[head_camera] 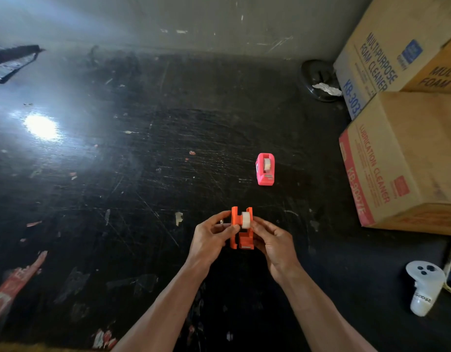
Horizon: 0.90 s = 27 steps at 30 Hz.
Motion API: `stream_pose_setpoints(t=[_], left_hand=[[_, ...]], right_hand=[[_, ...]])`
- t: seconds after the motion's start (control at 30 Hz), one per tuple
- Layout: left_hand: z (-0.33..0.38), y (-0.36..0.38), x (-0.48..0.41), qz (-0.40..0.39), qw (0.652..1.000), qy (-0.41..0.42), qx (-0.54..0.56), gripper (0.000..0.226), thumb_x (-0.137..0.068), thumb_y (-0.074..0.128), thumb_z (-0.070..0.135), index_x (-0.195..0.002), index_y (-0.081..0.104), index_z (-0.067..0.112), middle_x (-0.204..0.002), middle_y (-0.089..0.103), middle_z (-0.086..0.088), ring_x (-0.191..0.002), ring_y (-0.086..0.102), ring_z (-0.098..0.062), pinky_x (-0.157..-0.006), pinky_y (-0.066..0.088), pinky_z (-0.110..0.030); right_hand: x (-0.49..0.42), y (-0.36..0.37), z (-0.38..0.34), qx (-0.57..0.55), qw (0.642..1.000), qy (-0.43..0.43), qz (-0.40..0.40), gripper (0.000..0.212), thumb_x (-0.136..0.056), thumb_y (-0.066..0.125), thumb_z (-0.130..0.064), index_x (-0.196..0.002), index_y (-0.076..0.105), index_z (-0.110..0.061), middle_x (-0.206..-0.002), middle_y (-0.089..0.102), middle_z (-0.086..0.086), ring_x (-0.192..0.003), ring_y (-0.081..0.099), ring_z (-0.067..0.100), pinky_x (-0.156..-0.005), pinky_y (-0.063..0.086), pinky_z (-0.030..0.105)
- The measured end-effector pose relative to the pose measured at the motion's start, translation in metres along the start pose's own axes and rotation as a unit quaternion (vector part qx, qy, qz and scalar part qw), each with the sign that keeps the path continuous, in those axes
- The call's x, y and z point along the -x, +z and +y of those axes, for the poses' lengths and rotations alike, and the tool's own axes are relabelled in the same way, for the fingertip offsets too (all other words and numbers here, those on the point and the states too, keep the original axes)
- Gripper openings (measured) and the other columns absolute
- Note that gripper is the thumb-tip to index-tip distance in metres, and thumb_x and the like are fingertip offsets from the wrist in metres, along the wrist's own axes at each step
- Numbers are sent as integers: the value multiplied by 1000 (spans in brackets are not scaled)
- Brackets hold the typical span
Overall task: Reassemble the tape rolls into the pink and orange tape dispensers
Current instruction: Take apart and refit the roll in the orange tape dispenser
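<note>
The orange tape dispenser (240,235) is held just above the dark table, low in the middle of the view. Its two side walls stand apart, and a white tape roll (246,219) sits between them. My left hand (211,237) grips the dispenser's left wall. My right hand (272,241) holds the right side, with fingertips on the roll. Further back and to the right, the pink tape dispenser (265,169) stands on the table with a tape roll (266,164) inside it.
Cardboard boxes (402,158) are stacked along the right edge. A dark round object (318,77) with crumpled paper lies behind them. A white controller (423,288) lies at the lower right. The scratched black table (143,174) carries tape scraps, with a bright glare at the left.
</note>
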<state>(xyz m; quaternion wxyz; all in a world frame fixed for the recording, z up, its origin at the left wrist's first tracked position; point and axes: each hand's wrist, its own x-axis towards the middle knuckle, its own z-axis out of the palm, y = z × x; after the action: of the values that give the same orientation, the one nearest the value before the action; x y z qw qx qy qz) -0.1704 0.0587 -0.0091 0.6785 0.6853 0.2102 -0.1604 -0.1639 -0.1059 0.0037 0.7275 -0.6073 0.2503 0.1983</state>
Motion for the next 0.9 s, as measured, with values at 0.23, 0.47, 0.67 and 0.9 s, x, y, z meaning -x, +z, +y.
stream_pose_setpoints(t=[0.23,0.47,0.67,0.9], left_hand=[[5,-1,6,-11,1000,15,12,52,-91,76,22,-141,61,26,-109,78,-2,-98,76,-11,-79,57,-24],[4,3,5,-13,999,17,40,55,-88,78,21,-141,60,25,-108,80,-5,-98,78,-16,-88,61,-35],[6,2,6,-29,998,17,54,52,-92,74,18,-142,59,23,-105,81,-5,-97,79,-17,-86,61,-33],[2,-4,4,-82,994,10,65,51,-98,67,17,-146,53,29,-116,78,-8,-110,75,-22,-102,56,-42]], right_hand=[[2,0,-7,3,1000,2,-12,17,-94,70,-16,-109,78,-19,-103,83,2,-97,79,18,-87,60,38],[5,4,-12,-4,1000,3,-19,18,-95,69,-14,-110,78,-16,-97,83,-1,-91,79,13,-83,59,34],[6,3,-12,-20,1000,4,-21,16,-96,68,-13,-108,78,-14,-93,83,-3,-86,79,10,-79,57,30],[3,2,-10,-41,999,13,-13,17,-93,70,-14,-108,78,-12,-96,83,6,-90,80,20,-87,60,40]])
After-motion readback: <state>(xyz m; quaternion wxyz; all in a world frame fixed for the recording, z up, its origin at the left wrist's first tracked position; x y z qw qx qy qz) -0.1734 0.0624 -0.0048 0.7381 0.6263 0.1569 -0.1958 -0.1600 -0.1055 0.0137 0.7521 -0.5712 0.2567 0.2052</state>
